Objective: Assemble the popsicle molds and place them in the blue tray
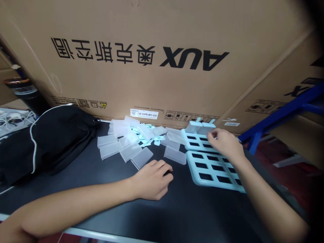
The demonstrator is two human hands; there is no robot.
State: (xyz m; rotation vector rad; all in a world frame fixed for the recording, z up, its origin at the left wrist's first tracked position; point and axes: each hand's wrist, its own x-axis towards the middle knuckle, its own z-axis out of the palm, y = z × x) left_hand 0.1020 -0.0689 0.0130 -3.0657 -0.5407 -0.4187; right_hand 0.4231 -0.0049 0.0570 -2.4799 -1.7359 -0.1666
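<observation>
Blue rack (185, 141): two boxes (193, 127) upright at far edge. Right hand (225, 143) at right box (206, 129), apparently positioning it; grip unclear. Left hand (153, 180) curled on table (182, 212), hold unclear. Next move calls for steady alignment.

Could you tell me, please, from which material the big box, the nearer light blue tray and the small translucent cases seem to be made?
Big box: matte brown cardboard, from its papery colour and printed black lettering.
Nearer light blue tray: probably moulded plastic, smooth, with rounded corners and even openings.
Small translucent cases: likely thin, frosted plastic; they look cloudy, though glass is not fully excluded.
</observation>
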